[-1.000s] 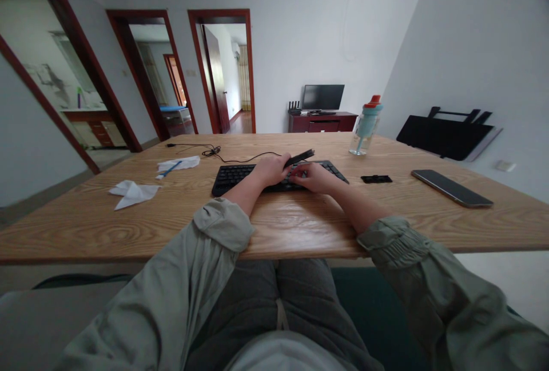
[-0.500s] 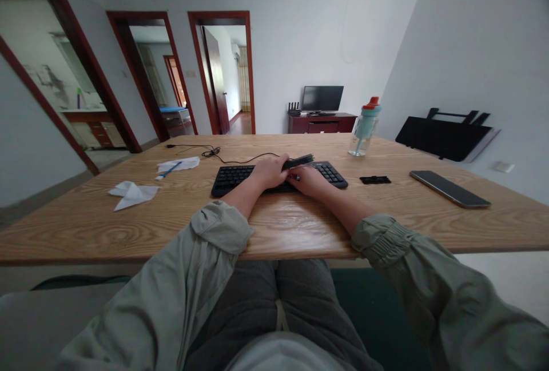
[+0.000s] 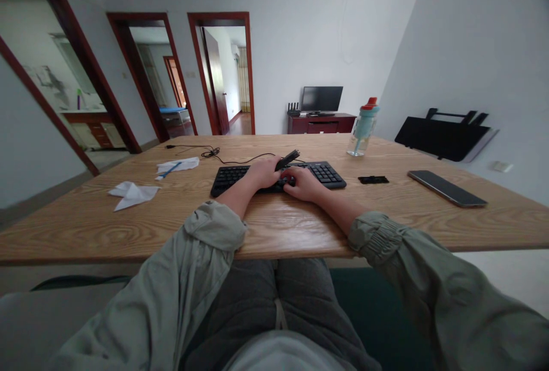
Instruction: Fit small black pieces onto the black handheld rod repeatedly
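Observation:
A black keyboard (image 3: 326, 174) lies on the wooden table (image 3: 274, 228) in front of me. My left hand (image 3: 263, 172) rests over its middle, closed around a slim black tool (image 3: 287, 159) whose far end tilts up to the right. Close beside it, my right hand (image 3: 302, 183) lies on the keys with its fingers curled under; whether they hold anything is hidden. The keyboard's cable (image 3: 223, 156) runs off to the back left.
Two white wipes (image 3: 132, 194) (image 3: 178, 164) lie at the left. A small black piece (image 3: 373, 179) and a phone (image 3: 446, 188) lie at the right, with a water bottle (image 3: 362, 128) behind. A folded black stand (image 3: 444, 134) leans on the right wall.
Both hands have shifted left along the keyboard. The black tool in my left hand has tilted up more steeply.

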Available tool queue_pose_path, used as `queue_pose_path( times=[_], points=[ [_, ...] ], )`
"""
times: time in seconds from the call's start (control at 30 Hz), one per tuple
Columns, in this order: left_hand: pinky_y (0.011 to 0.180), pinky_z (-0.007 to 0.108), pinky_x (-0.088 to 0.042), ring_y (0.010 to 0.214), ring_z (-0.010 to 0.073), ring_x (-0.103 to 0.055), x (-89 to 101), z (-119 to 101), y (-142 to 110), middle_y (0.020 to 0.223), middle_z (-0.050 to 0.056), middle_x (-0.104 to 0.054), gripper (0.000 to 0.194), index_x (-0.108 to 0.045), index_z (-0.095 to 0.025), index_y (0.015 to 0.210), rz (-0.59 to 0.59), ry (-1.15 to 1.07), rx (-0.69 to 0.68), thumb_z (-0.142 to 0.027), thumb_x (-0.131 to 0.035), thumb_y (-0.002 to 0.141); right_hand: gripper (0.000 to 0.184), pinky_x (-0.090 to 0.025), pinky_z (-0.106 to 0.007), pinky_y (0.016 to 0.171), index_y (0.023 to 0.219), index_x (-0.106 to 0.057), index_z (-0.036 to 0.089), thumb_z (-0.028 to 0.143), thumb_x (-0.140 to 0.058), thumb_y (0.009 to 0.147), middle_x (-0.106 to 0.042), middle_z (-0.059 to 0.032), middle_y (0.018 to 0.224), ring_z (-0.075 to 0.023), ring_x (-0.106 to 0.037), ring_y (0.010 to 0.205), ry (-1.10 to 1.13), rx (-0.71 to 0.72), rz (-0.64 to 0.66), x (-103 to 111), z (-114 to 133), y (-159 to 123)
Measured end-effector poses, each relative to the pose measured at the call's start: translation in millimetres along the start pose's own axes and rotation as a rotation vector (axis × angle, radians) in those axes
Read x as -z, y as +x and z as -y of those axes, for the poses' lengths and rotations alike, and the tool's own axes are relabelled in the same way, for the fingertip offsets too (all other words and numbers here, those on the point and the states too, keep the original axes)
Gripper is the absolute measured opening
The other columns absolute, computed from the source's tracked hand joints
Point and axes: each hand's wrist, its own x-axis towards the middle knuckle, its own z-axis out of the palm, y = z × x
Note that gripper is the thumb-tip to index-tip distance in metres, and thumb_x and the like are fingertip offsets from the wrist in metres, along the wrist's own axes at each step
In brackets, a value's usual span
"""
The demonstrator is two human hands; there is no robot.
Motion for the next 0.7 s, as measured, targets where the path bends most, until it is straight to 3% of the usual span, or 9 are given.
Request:
queue_pose_path(
  times=[0.23,0.7],
  points=[
    [0.085,0.033,-0.052,0.100,0.0233,-0.067,2.5,-3.6,-2.0,0.109,0.007,-0.072,0.033,-0.060,-0.023,0.118,0.000,0.025,0.013,-0.032,-0.051,0.087,0.025,-0.038,-0.039,0.093,0.098,-0.075,0.019,0.027,-0.059,0.080,-0.067,-0.0088,0.098,-0.0244,-0.057,0.099,-0.046,0.064,0.008,-3.3,0.1,-2.0],
    [0.086,0.034,-0.051,0.098,0.0235,-0.066,-6.6,-4.1,0.0,0.104,0.008,-0.071,0.028,-0.063,-0.022,0.110,-0.062,-0.108,0.068,-0.030,-0.052,0.085,0.026,-0.033,-0.043,0.093,0.099,-0.077,0.023,0.030,-0.060,0.079,-0.064,-0.0081,0.094,-0.0246,-0.056,0.095,-0.066,0.003,0.019,-6.1,-1.1,-2.7]
  ],
)
